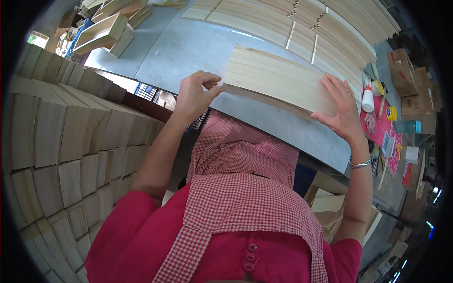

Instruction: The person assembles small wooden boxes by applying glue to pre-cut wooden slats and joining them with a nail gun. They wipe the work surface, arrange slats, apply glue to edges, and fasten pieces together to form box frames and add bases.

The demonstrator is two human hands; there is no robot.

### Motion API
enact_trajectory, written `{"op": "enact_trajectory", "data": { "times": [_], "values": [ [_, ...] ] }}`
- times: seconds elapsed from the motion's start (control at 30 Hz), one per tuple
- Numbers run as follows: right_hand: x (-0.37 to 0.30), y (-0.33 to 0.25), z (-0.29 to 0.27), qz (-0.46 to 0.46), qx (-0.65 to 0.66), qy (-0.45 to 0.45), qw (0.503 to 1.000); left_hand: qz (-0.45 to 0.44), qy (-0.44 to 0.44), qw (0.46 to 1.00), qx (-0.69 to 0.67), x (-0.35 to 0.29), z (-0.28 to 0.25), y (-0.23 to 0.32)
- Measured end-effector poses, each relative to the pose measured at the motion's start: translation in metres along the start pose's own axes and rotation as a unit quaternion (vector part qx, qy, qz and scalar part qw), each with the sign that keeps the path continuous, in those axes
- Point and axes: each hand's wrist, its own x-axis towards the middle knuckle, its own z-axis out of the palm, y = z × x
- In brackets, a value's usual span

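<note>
A long pale wooden box (278, 78) lies on the grey table in front of me, its broad flat face up and a narrow side toward me. My right hand (340, 106) grips its right end, with the fingers spread over the top face and the thumb at the near edge. At the box's near left corner, my left hand (196, 94) has its fingers curled, the thumb and index finger almost meeting. Whatever may lie between those fingertips is too small to make out.
Stacked wooden boxes (71, 127) form a wall on my left. Thin wooden boards (330, 33) lie in rows along the table's (184, 52) far side. Open wooden trays (101, 34) sit at the far left. On the right are a white bottle (367, 101), a teal-lidded jar (408, 126) and cardboard boxes (417, 92).
</note>
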Motion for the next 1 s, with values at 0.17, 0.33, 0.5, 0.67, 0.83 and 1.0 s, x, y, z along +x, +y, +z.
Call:
{"op": "enact_trajectory", "data": {
  "times": [0.17, 0.33, 0.5, 0.67, 0.83, 1.0],
  "values": [
    [0.000, 0.007, 0.012, 0.005, -0.006, -0.021, 1.000, 0.006, 0.009, 0.999, 0.035, 0.004, 0.007, 0.008],
    [0.005, 0.016, 0.022, 0.011, 0.016, -0.040, 0.999, 0.026, 0.015, 0.998, 0.048, 0.002, 0.006, 0.015],
    [0.005, 0.018, 0.030, 0.018, 0.013, -0.045, 0.999, 0.048, 0.008, 0.995, 0.083, 0.003, 0.008, 0.020],
    [0.005, 0.017, 0.034, 0.028, 0.016, -0.057, 0.998, 0.046, 0.006, 0.995, 0.089, 0.004, 0.008, 0.021],
    [0.007, 0.017, 0.039, 0.024, 0.014, -0.049, 0.998, 0.041, 0.005, 0.994, 0.102, 0.003, 0.008, 0.022],
    [0.020, 0.017, 0.035, 0.037, 0.015, -0.090, 0.995, 0.065, 0.011, 0.992, 0.109, 0.003, 0.011, 0.020]
  ]
}}
